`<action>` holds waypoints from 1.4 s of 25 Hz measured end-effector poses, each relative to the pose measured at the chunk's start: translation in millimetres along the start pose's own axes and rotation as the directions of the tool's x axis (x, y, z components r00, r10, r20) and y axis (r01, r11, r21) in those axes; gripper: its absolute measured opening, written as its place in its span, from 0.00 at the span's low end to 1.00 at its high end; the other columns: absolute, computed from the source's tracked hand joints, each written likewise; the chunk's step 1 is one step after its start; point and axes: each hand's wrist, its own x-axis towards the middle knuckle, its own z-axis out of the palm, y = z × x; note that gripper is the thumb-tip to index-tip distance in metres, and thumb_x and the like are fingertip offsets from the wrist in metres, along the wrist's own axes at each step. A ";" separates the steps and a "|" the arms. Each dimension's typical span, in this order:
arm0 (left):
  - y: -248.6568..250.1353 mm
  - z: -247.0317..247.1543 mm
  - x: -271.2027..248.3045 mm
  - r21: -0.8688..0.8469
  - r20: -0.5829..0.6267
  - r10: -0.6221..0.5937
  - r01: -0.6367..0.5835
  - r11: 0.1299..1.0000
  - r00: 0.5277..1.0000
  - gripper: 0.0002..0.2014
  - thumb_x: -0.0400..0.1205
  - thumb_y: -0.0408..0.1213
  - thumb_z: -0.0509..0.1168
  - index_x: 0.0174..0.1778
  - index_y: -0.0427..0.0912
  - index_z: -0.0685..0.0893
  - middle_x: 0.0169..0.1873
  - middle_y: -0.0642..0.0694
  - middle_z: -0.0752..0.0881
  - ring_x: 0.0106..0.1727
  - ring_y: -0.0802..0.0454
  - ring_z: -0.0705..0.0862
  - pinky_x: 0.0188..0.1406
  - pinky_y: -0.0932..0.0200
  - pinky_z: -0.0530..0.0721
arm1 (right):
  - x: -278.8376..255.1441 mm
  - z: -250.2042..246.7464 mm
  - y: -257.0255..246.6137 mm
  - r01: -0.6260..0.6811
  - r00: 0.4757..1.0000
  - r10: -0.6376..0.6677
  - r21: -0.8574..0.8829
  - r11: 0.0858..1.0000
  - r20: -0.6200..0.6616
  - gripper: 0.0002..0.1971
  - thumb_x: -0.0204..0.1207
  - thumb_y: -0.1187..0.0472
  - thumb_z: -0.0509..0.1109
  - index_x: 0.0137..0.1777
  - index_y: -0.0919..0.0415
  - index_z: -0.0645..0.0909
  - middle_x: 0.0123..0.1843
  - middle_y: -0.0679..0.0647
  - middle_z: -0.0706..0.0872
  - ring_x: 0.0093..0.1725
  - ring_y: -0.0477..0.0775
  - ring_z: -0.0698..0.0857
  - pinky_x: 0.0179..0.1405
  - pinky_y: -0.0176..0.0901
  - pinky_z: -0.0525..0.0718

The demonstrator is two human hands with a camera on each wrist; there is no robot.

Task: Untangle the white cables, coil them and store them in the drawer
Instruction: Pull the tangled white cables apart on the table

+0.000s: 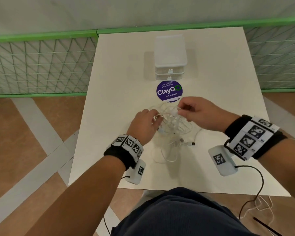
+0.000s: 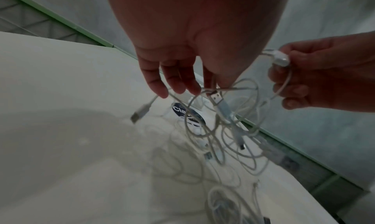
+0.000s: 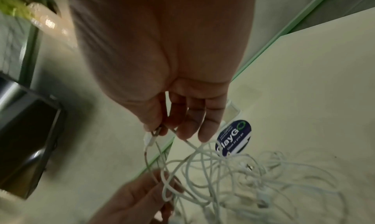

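A tangle of white cables (image 1: 175,128) lies mid-table, partly lifted between my hands. My left hand (image 1: 143,123) pinches a few strands at the tangle's left side; in the left wrist view loops and USB plugs of the cables (image 2: 223,131) hang below the left hand (image 2: 182,59). My right hand (image 1: 192,111) pinches a white plug end (image 3: 150,139) between thumb and forefinger, slightly above the tangle. The clear plastic drawer unit (image 1: 170,55) stands at the back of the table, both its drawers closed.
A round purple ClayGo sticker (image 1: 169,91) sits between the drawer unit and the tangle. One loose USB plug (image 1: 192,143) rests on the white table (image 1: 228,82). Green mesh fencing (image 1: 41,65) runs behind. Black wrist-camera leads (image 1: 255,176) hang off the near edge.
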 end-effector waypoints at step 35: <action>8.5 -49.9 -13.5 -0.448 0.067 -0.109 0.127 0.885 0.992 0.29 0.79 0.62 0.64 0.27 0.42 0.63 0.27 0.46 0.63 0.31 0.50 0.63 0.34 0.53 0.63 | 14.0 -53.2 -44.2 -0.300 0.896 0.386 0.342 0.891 -0.220 0.21 0.82 0.54 0.72 0.30 0.56 0.70 0.29 0.54 0.67 0.25 0.54 0.67 0.34 0.48 0.80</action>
